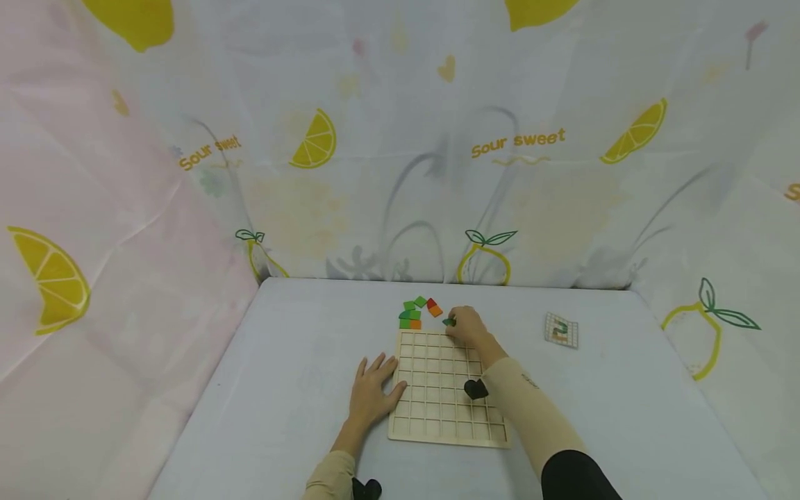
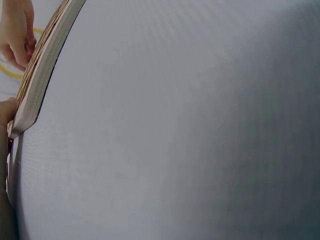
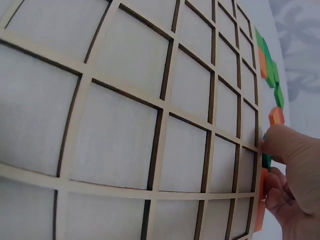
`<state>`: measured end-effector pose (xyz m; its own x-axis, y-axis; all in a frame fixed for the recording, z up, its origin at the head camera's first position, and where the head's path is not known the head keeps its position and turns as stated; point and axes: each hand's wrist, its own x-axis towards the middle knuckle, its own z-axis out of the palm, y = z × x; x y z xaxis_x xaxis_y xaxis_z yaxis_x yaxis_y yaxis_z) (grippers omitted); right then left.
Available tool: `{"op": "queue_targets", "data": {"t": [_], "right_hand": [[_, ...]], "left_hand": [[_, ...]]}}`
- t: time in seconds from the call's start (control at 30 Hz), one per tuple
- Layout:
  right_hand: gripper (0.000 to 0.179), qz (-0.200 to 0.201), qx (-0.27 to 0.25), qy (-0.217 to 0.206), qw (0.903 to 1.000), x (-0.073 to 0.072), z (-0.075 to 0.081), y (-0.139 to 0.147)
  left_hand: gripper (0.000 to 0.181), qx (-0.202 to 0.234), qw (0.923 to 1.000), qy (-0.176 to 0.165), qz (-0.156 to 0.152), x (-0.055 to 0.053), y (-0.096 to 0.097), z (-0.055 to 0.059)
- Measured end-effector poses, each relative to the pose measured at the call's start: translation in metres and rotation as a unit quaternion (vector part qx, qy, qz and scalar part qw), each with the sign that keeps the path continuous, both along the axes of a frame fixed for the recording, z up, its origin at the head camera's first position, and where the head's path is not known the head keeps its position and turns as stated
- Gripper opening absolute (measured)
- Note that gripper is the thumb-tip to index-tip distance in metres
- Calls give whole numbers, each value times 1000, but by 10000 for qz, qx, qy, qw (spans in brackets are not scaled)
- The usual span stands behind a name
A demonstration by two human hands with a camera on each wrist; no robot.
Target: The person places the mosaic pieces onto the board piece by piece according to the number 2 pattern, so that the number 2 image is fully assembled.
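A light wooden grid board (image 1: 431, 389) lies on the white table, its square cells bare. My left hand (image 1: 373, 394) rests at its left edge with fingers spread and the thumb over the rim. Just past the far edge, my right hand (image 1: 467, 326) reaches down and pinches a small dark green block (image 1: 448, 321) between thumb and fingertips. In the right wrist view, orange blocks (image 3: 263, 184) lie beside and partly behind the fingers. Left of that hand, several green blocks (image 1: 409, 305) and an orange block (image 1: 415, 324) sit beyond the board.
A red block (image 1: 430, 303) touches an orange one (image 1: 436, 311) behind the board. To the right lies a small gridded card (image 1: 561, 330) with a coloured figure. A lemon-print cloth (image 1: 400, 173) hangs along the table's back and sides.
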<state>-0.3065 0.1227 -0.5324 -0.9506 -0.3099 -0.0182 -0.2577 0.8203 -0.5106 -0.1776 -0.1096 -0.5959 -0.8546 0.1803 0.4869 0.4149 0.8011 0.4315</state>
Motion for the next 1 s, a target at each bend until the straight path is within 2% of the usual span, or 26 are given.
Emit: {"op": "queue_targets", "data": {"t": [0.1,0.23,0.5,0.83,1.0], "right_hand": [[25,-102,-372,87,9992,-3,-7,6],[28,-417,-953,-5,9946,-3,-12,12],[33,-738,-1976,-372,9768,3,-3,26],[34,-816,-2433,-734,9637,20,0,53],[31,-959,-2295,-731,9658,35,-4,62]], "left_hand": [[47,-4,10000,93,-26,0,1,-1],[46,7,9999,120,-45,0,2,1],[47,-51,10000,32,18,0,1,2],[48,-32,10000,88,8,0,0,4],[47,-65,9999,81,11,0,1,2]]}}
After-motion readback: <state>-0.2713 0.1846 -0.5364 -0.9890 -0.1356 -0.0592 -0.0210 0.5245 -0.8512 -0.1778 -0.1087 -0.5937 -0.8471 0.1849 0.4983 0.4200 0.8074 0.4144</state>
